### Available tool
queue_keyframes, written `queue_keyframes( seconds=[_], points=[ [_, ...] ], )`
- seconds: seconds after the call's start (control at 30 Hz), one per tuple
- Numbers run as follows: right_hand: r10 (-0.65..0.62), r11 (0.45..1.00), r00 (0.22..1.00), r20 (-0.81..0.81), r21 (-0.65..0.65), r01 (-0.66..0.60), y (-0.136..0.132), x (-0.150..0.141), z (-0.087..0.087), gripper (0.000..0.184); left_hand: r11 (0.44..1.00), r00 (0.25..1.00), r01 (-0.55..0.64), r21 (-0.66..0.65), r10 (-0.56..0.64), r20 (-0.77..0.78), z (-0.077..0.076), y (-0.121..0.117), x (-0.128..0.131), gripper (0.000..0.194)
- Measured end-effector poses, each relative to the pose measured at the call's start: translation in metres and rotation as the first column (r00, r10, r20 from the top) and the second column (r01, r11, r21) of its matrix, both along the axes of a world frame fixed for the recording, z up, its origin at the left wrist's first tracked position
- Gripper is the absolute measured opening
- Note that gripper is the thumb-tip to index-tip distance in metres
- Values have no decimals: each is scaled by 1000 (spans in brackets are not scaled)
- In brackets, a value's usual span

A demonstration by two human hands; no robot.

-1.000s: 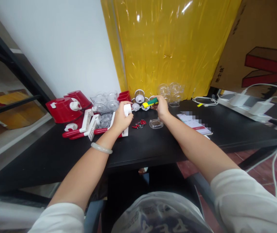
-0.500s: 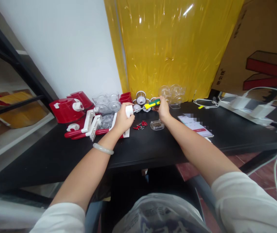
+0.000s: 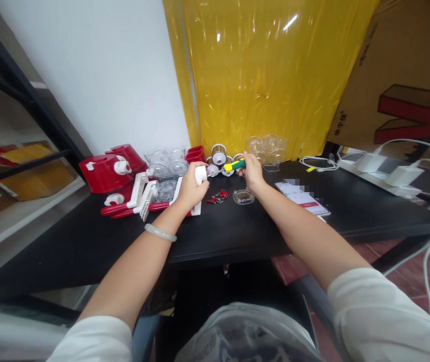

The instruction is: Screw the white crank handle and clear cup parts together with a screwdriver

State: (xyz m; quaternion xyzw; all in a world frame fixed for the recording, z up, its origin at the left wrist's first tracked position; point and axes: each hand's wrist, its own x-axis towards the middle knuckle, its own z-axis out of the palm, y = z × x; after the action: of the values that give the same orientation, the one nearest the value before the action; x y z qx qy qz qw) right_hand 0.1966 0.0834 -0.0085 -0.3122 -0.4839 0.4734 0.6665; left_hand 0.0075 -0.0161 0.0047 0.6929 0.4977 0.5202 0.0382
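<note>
My left hand (image 3: 189, 189) is closed around a white plastic part (image 3: 199, 174) held just above the black table (image 3: 237, 236). My right hand (image 3: 251, 172) grips a screwdriver with a green and yellow handle (image 3: 234, 164); its shaft points left at the white part. Below and between the hands lie small red pieces with screws (image 3: 218, 196) and a clear plastic ring (image 3: 243, 196). A pale bangle (image 3: 160, 233) sits on my left wrist.
Red housings (image 3: 103, 171), white and red handles (image 3: 139, 193) and clear cups (image 3: 165, 161) lie at the left. Metal drums (image 3: 218, 152) and clear domes (image 3: 267, 146) stand by the yellow sheet. A phone (image 3: 302, 197), chargers and cables (image 3: 388, 173) lie right.
Both hands stay together on the white part and the screwdriver. The screwdriver handle has shifted slightly in my right hand; the view has drifted a little.
</note>
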Motion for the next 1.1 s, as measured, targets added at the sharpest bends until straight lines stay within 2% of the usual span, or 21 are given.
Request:
queue_keyframes(
  seconds=[0.07,0.3,0.6,0.8,0.93,1.1],
  points=[
    [-15,1000,1000,-15,-13,15,-2,-1,0,46,1000,1000,14,-6,-14,13,-1,1,-1,50],
    [-5,997,994,-109,-83,-4,-6,-1,4,26,999,999,26,-24,-25,37,-3,3,-2,52],
    [-33,999,999,-24,-15,33,-2,-2,0,43,1000,1000,-2,8,2,-17,1,-1,-1,50],
    [-22,999,995,-95,-52,17,-7,-2,1,29,1000,1000,3,-16,-3,6,1,-1,-1,51],
    [-15,998,996,-87,-63,9,-6,-1,2,20,1000,1000,4,-20,-4,10,1,-1,-1,52],
    [-5,998,998,-64,-59,1,-6,-2,3,30,1000,1000,6,-25,-5,11,0,0,-1,53]
  ],
)
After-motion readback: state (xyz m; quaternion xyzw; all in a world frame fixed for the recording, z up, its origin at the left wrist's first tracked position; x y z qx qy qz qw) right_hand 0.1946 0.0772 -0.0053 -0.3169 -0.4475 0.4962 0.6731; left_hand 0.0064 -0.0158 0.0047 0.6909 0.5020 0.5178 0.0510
